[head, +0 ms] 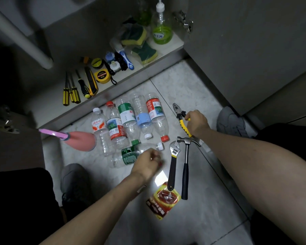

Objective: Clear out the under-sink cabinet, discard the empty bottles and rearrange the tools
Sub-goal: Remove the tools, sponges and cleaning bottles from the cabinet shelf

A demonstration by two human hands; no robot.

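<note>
Several empty plastic bottles [129, 121] lie side by side on the tiled floor in front of the open cabinet. My right hand [197, 123] grips the yellow-and-black handle of the pliers [179, 113], jaws pointing toward the cabinet. My left hand [148, 164] hovers with loosely curled fingers over a green-labelled bottle [131, 155] lying crosswise; it holds nothing that I can see. An adjustable wrench [173, 165] and a hammer [185, 167] lie parallel on the floor between my arms.
On the cabinet floor [177, 42] are screwdrivers [72, 92], a utility knife [90, 82], a tape measure [102, 76], sponges [140, 41] and a green soap dispenser [162, 30]. A pink plunger [78, 138] lies at left. A red-yellow packet [163, 200] lies near my knees. Shoes flank the bottles.
</note>
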